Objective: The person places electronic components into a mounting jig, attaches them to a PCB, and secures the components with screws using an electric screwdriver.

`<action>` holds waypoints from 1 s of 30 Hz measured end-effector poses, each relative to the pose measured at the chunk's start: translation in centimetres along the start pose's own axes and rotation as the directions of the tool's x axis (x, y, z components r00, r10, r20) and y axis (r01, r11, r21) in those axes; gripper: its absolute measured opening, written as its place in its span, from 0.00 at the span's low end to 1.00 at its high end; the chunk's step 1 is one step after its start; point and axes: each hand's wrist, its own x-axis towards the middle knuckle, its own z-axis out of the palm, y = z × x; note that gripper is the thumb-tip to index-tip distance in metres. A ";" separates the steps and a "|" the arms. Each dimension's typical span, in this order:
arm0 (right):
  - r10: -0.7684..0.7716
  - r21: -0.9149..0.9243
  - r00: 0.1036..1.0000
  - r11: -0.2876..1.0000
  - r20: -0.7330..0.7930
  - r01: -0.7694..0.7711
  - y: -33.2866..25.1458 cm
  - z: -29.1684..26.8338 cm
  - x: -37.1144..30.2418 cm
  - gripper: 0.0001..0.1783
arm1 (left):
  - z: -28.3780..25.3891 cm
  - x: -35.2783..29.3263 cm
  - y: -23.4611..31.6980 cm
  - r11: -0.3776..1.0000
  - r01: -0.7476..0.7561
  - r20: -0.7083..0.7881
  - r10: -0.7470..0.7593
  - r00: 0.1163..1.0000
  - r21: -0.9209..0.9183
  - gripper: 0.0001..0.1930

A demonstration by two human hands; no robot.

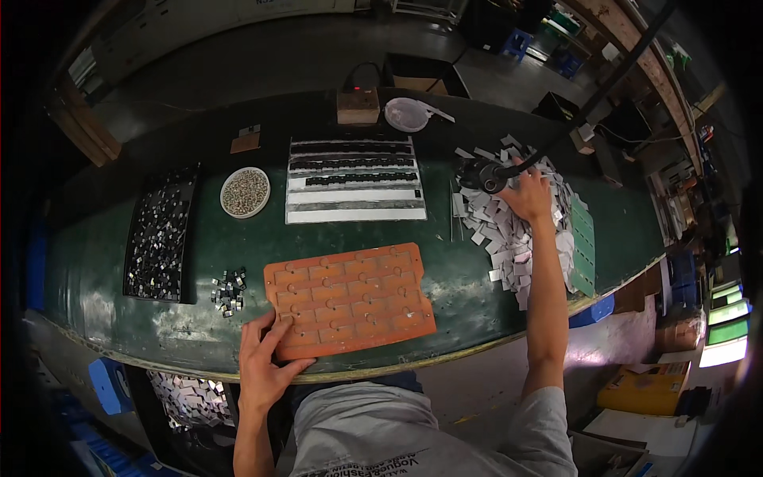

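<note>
An orange plate (350, 300) with rows of rectangular recesses and round notches lies slightly tilted at the table's near edge. My left hand (266, 358) grips its lower left corner, fingers on top and thumb along the near edge. To the right, my right hand (531, 195) reaches over a heap of small pale grey rectangular pieces (501, 230). Its fingers look spread, and part of them is hidden by a black round-headed fitting (485, 176) on a long black arm. I make out nothing held in that hand.
Left of the plate are a black tray (164, 238) of small dark parts, a loose cluster of them (229, 291) and a round dish (245, 192) of tiny metal pieces. Beyond lie a striped white board (355, 205), a wooden box (358, 107) and a pale bowl (407, 116). A green slotted strip (582, 246) borders the heap.
</note>
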 end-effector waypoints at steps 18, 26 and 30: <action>-0.092 0.289 0.996 0.954 0.009 0.085 0.3 -4.1 -1.2 0.29 | 0.1 1.9 -0.1 0.998 -0.034 0.049 0.036 0.998 -0.050 0.37; -0.138 0.116 0.990 0.984 -0.004 0.137 2.1 -3.0 -2.1 0.18 | 0.1 1.9 0.0 0.998 -0.031 0.057 0.034 0.998 -0.059 0.36; -0.145 0.192 0.989 0.971 -0.018 0.146 3.1 -3.4 -2.2 0.18 | 0.1 1.9 0.1 0.998 -0.035 0.057 0.038 0.998 -0.046 0.37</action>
